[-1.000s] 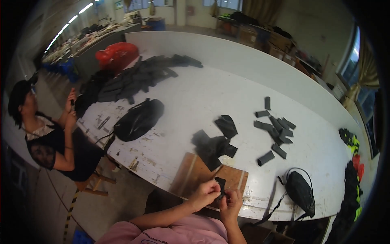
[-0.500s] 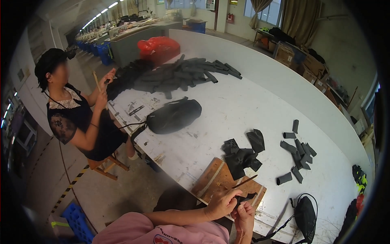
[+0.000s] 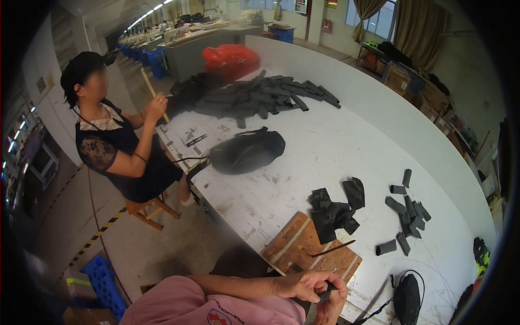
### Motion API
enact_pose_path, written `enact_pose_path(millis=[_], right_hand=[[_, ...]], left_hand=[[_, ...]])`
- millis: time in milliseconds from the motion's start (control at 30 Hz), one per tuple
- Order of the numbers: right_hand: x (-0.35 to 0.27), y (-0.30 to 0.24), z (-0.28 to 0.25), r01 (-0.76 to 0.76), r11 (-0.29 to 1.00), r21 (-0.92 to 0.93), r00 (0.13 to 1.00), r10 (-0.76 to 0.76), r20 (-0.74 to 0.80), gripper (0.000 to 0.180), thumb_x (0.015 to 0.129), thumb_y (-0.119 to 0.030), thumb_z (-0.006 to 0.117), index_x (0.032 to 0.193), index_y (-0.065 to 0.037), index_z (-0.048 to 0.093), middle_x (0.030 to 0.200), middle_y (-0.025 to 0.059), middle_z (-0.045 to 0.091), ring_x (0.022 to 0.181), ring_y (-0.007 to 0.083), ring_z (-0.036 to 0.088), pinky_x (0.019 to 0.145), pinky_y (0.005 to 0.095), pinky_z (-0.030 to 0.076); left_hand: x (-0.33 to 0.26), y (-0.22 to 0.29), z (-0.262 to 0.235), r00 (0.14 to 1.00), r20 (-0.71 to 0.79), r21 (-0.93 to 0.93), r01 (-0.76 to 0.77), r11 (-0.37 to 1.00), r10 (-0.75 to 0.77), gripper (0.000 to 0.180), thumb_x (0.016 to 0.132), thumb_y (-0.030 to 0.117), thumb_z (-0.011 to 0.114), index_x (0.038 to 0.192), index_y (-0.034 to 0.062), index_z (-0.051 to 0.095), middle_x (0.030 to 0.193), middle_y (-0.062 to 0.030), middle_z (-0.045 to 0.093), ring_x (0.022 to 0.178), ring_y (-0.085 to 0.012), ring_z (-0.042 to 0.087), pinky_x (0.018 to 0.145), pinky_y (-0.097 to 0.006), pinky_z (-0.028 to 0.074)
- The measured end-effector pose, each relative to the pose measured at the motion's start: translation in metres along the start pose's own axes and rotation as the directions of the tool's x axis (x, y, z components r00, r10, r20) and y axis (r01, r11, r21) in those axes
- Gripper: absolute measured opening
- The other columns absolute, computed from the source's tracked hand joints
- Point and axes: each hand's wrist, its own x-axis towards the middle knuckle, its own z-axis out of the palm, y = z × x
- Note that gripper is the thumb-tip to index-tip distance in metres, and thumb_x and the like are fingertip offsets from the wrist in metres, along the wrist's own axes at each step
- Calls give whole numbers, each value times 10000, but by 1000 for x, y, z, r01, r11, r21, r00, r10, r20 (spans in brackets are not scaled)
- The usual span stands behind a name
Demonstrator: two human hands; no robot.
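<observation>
A dark piece of cloth [image 3: 326, 293] is up in the person's two hands, in front of the near edge of the wooden board. It sits right among the fingers, so neither hand is the nearer one: the left hand [image 3: 299, 286] comes at it from the left with its thumb and fingers pinched on it, and the right hand [image 3: 330, 310] grips it from below and to the right. Most of it is covered, so which way its long axis runs cannot be told.

Just ahead of the hands, a thin brown stick [image 3: 333, 248] crosses the wooden board [image 3: 290, 238], slanting away to the right, nearer the left hand. Past the board, flat black cloth pieces [image 3: 325, 223] lie bunched on the white surface [image 3: 319, 146], with loose grey tubes [image 3: 386, 247] to their right. A black bag [image 3: 406, 299] lies to the right of the hands, apart from them. Farther off to the left, a co-worker [image 3: 116, 146] holds a pale stick [image 3: 147, 82].
</observation>
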Motion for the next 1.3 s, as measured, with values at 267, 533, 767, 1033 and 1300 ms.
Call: enact_pose_path(millis=[267,533,767,1033,1300], right_hand=[[13,-7,-13,220,957,-190,975,-222,10,261,754,-266,626,738,-53,477,742,21,519,615,83,477,533,189,379],[6,-16,2,281,870,-405,952,-306,2,120,798,-135,539,816,-17,525,764,63,539,626,127,471,573,233,392],[4,-17,11,246,838,-487,962,-271,19,55,803,-65,503,795,-11,494,798,43,512,667,92,435,614,205,375],[0,-14,20,238,767,-596,955,-296,0,52,820,-61,478,793,-16,482,742,13,471,654,81,412,598,194,346],[-2,-9,15,140,881,-453,975,-203,-92,112,857,-123,445,825,-26,492,708,12,466,626,79,409,569,197,346]], left_hand=[[3,-3,14,829,-312,583,-218,783,463,509,742,-95,488,1217,10,337,736,-3,491,640,-31,468,570,-167,391],[-1,-10,21,658,-345,816,-143,561,669,301,732,-60,538,1019,29,527,791,-38,551,628,-74,505,536,-194,411],[2,-4,14,591,-279,885,-147,441,757,163,717,-46,571,865,25,567,809,-40,544,643,-108,518,518,-213,411],[-3,-12,4,695,-517,631,-84,771,500,123,764,-62,519,875,-11,512,831,-40,530,775,-64,509,602,-210,438],[-1,-3,-3,968,-199,9,-153,988,152,292,800,-15,463,1084,-2,399,802,-27,494,622,-32,477,512,-150,382]])
